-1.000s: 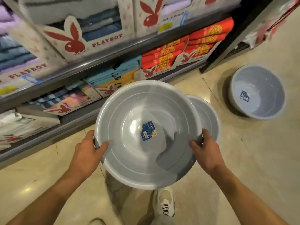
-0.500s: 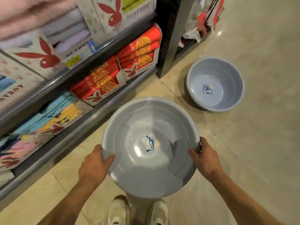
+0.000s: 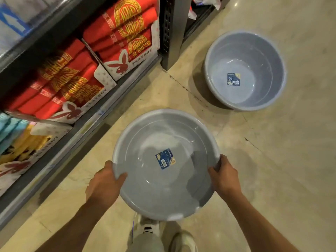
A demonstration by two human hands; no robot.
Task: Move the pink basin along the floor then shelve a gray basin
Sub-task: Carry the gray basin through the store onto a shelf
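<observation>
I carry a gray basin (image 3: 163,188) with a blue sticker in its bottom, held level above the floor in front of my feet. My left hand (image 3: 104,186) grips its left rim, thumb inside. My right hand (image 3: 222,176) grips the right rim. A second, deeper gray basin (image 3: 254,57) with the same sticker stands on the floor ahead to the right. No pink basin is in view.
A low shelf unit (image 3: 101,113) runs along the left, stacked with red (image 3: 76,84) and pastel boxed towels. A dark upright post (image 3: 171,30) ends it. Beige tiled floor (image 3: 281,151) spreads to the right. My shoes (image 3: 183,240) show at the bottom.
The view has swung right along the shelf and down. The basin in my hands came lower and nearer my body, and the floor basin now lies closer ahead.
</observation>
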